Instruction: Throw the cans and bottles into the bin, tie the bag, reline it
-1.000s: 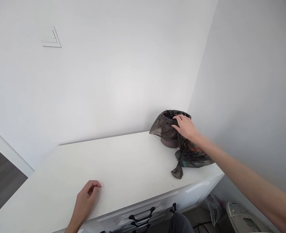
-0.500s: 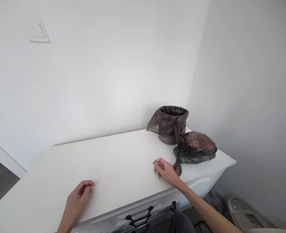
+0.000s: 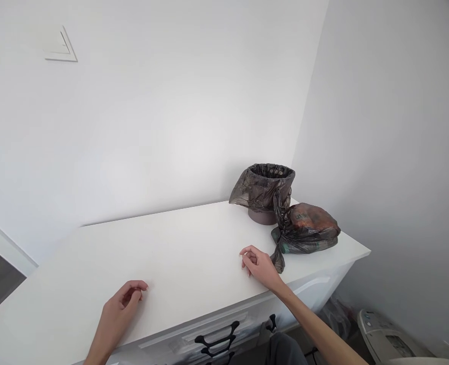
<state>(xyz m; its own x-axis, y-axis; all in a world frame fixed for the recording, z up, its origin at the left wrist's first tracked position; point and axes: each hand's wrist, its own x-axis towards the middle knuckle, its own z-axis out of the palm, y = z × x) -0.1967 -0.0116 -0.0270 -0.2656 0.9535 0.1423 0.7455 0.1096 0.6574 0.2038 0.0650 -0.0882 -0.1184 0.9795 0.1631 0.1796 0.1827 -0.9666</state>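
The left hand (image 3: 118,309) and right hand (image 3: 260,264) rested loosely curled, narrowly open, on the flat white cabinet top (image 3: 190,248). A knotted, translucent black plastic bag (image 3: 311,230) lay beside the right.

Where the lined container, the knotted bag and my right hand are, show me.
Lined container (image 3: 261,195): head view, front wall under the liner.
Knotted bag (image 3: 311,230): head view, middle of its bulging body.
Right hand (image 3: 261,266): head view, back of the hand.
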